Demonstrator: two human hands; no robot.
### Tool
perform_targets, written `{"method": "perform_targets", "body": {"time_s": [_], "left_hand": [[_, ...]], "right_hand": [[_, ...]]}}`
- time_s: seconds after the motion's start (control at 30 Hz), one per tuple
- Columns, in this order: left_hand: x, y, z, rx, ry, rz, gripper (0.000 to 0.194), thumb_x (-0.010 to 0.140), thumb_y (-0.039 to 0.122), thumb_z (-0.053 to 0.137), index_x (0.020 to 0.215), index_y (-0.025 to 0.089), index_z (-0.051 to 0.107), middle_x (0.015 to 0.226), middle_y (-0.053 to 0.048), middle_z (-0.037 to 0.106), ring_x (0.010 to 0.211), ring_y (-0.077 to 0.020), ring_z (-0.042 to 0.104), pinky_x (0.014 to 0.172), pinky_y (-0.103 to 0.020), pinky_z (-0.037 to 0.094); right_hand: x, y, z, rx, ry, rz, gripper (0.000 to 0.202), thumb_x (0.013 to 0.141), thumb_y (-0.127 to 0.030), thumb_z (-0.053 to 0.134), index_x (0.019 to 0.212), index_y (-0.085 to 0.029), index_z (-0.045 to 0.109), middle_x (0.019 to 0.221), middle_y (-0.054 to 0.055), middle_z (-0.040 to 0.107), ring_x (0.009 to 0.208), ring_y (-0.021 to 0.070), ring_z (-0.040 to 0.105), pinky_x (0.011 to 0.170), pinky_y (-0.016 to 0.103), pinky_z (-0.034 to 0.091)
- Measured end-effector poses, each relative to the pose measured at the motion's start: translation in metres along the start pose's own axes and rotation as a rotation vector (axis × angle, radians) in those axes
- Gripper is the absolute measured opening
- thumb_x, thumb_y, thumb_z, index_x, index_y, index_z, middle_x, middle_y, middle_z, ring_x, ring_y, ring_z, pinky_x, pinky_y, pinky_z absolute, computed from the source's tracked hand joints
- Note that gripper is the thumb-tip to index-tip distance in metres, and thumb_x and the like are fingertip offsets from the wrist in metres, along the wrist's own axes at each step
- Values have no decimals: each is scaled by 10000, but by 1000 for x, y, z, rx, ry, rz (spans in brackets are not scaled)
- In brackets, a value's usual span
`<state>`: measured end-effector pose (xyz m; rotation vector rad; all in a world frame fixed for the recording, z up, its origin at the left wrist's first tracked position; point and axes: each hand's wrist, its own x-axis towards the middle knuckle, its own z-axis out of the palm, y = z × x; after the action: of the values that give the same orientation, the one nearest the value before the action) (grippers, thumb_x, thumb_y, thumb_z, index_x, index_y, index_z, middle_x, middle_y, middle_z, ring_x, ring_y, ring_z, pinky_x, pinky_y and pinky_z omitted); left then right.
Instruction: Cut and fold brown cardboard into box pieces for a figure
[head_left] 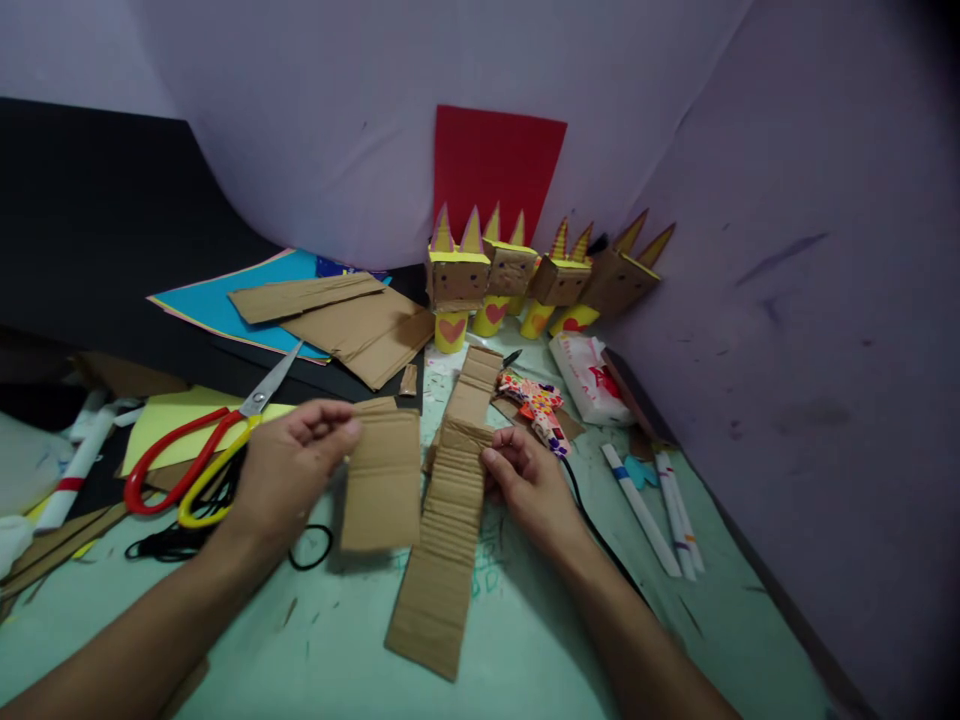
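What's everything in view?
Cardboard piece: 1, brown, centre
Cardboard strip: 1+, brown, centre
Cardboard sheets: several, brown, back left
Scissors: 1, red-yellow handles, left
Horned figures: 4+, brown-yellow, back
Red sheet: 1, back
Blue sheet: 1, back left
Yellow sheet: 1, left
Black sheet: 1, left
Patterned object: 1, multicoloured, centre-right
Packet: 1, white-red, right
Markers: 4+, white, both sides
Cords: several, black, both sides
Tabletop: 1, green, below
Walls: 2, purple, back/right
Left hand: 1, holding piece
Right hand: 1, holding strip

No word legible for certain. Green handwriting on the pale green tabletop, near side. Pink print on white packet, right, and pale lettering on blue item, far left: both too blurred.
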<state>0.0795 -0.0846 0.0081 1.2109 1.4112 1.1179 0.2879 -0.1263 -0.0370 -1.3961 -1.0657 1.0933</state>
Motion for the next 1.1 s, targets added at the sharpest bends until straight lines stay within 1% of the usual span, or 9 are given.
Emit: {"method": "perform_targets", "body": {"time_s": [0.1, 0.17, 0.23, 0.33, 0.47, 0.6, 0.73, 0.9, 1.1], "left_hand": [[8, 10, -10, 255, 248, 251, 346, 688, 258, 656, 1025, 200, 607, 965, -12, 588, 594, -87, 479, 527, -197, 397], [3, 12, -6, 358, 290, 396, 416, 708, 242, 644, 1114, 204, 563, 1060, -14, 542, 611, -78, 476, 567, -197, 414], [-8, 8, 7, 350, 113, 380, 394, 704, 256, 642, 1083, 171, 574, 970, -23, 579, 589, -90, 496, 537, -202, 423], [-22, -6, 31, 313, -252, 186, 397, 662, 206, 639, 1054, 164, 589, 815, -6, 624, 493, -99, 485, 460, -215, 407], [-23, -24, 47, 235, -514, 115, 294, 644, 108, 578, 925, 172, 636, 792, -8, 659, 706, -174, 599, 652, -267, 472], [-16, -32, 43, 347, -554, 95, 163, 663, 128, 544, 798, 164, 629, 751, -21, 665, 751, -217, 616, 651, -290, 458], [-15, -31, 40, 564, -543, 232, 86, 674, 142, 517, 691, 168, 598, 697, -17, 619, 708, -203, 582, 607, -274, 410], [-15, -25, 41, 716, -549, 277, 90, 674, 114, 495, 622, 171, 540, 673, -14, 564, 680, -187, 545, 585, -266, 361], [-18, -25, 41, 749, -539, 377, 146, 658, 43, 475, 607, 180, 484, 645, 3, 517, 642, -162, 498, 551, -246, 315]], "right_hand": [[0, -1, -2, -4, 7, -19, 132, 717, -289, 577, 747, -197, 488, 553, -62, 516, 451, 84, 444, 408, 181, 323], [-1, -4, -2, 46, -9, 5, 131, 709, -276, 577, 749, -193, 483, 562, -58, 520, 467, 88, 457, 414, 182, 325], [-2, -7, -2, 86, -45, 36, 137, 687, -248, 588, 754, -192, 482, 567, -54, 527, 484, 94, 470, 431, 187, 336], [-4, -9, -1, 90, -110, 38, 163, 647, -193, 606, 768, -185, 497, 599, -43, 553, 535, 103, 506, 521, 217, 395], [-8, -5, -1, 1, -168, -30, 214, 615, -149, 608, 805, -189, 516, 683, -33, 571, 623, 125, 544, 610, 251, 425], [-15, -3, -2, -376, -201, -83, 215, 639, -117, 599, 834, -204, 573, 683, -34, 585, 591, 128, 518, 555, 235, 390], [-20, -8, -3, -717, -198, -161, 125, 672, -124, 601, 768, -197, 631, 725, 11, 626, 663, 164, 544, 585, 258, 378], [-18, -10, -1, -822, -163, -176, 66, 668, -145, 603, 706, -193, 625, 666, 4, 602, 598, 151, 525, 539, 245, 343], [-18, -11, -1, -828, -201, -173, 162, 663, -87, 563, 765, -202, 616, 717, 6, 620, 625, 152, 536, 541, 237, 342]]}}
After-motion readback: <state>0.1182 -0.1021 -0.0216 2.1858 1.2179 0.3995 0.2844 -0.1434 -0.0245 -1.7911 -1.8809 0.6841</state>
